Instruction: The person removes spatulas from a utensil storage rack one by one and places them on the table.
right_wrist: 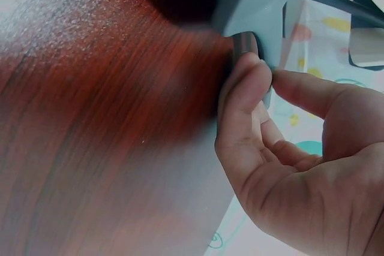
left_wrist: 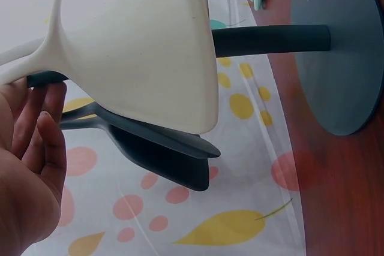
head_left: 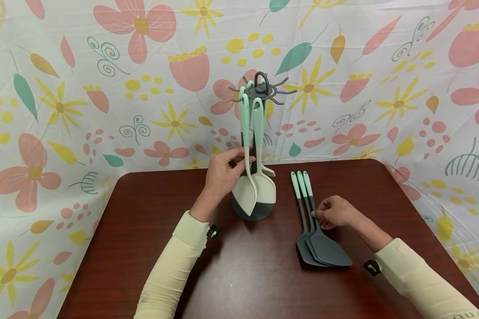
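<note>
Head view: left hand [head_left: 222, 173] held stand [head_left: 265, 211] near far edge of table [head_left: 231, 283]; right hand [head_left: 334, 212] pinched top spatula [head_left: 329, 249]. Seemed pick-up step; next lift likely needed firm pinch.

Polished-looking wood grain gives the reddish-brown desk [head_left: 143, 208] a glossy sheen beneath matt, dark grey, plastic-looking spatulas [head_left: 330, 250] with smooth mint handles [head_left: 301, 184]. Pale hanging utensils [head_left: 245, 195] show a smooth, satiny finish above the matt, dark stand base [head_left: 263, 212], before lightly creased printed cloth [head_left: 115, 95]; the sleeves [head_left: 171, 266] are wrinkled fabric.
</note>
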Demonstrator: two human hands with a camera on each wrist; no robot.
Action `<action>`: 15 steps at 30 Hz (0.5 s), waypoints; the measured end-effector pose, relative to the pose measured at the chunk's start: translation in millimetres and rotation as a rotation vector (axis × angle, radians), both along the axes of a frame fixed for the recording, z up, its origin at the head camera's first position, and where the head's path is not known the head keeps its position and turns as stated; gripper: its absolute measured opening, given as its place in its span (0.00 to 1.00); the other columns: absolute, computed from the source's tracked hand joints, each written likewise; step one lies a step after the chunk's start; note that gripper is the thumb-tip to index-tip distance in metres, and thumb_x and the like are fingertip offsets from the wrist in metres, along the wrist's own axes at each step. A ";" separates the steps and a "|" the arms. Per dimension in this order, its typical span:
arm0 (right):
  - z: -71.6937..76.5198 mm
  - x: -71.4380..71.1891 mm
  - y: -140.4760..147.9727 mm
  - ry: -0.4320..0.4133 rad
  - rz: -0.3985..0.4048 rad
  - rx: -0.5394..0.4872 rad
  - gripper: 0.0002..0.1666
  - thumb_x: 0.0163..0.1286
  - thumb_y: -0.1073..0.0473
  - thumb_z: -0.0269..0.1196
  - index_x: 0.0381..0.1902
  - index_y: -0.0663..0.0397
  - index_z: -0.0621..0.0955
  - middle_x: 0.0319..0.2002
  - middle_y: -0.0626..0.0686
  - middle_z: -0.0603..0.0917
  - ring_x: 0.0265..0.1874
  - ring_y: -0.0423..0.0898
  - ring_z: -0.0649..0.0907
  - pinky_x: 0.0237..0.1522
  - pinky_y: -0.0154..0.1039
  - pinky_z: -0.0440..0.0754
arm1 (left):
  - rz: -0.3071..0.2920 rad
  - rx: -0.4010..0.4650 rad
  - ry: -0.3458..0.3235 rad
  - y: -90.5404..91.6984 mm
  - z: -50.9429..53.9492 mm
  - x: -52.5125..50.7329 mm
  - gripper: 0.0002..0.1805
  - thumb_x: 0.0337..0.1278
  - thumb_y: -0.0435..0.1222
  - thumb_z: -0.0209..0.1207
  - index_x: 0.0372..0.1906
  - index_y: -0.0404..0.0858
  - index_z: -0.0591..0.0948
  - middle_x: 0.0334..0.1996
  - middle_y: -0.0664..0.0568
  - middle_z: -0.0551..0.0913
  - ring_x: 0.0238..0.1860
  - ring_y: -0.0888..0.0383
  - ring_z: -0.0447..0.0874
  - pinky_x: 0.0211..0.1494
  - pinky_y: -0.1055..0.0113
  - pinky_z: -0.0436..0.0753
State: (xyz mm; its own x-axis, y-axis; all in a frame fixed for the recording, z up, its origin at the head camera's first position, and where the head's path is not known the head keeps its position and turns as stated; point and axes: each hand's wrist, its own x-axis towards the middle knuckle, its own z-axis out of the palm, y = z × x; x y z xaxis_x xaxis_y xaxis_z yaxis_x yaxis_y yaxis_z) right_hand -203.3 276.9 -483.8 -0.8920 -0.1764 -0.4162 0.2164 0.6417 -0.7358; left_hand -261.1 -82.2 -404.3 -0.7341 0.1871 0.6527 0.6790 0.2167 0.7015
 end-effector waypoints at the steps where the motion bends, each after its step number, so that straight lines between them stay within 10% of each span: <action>1: 0.4 0.4 0.0 -0.002 0.001 0.001 0.15 0.78 0.59 0.67 0.40 0.70 0.82 0.33 0.62 0.85 0.31 0.51 0.88 0.37 0.49 0.91 | 0.000 -0.001 0.001 -0.2 -0.3 0.1 0.10 0.68 0.37 0.72 0.51 0.43 0.93 0.35 0.54 0.93 0.24 0.62 0.84 0.26 0.68 0.77; 15: 13.3 5.0 -1.0 0.001 0.054 0.071 0.19 0.82 0.53 0.63 0.40 0.68 0.79 0.29 0.57 0.82 0.29 0.49 0.86 0.36 0.47 0.88 | -0.013 0.007 -0.006 0.0 1.1 1.3 0.10 0.68 0.37 0.72 0.51 0.43 0.92 0.35 0.54 0.93 0.25 0.54 0.86 0.28 0.68 0.79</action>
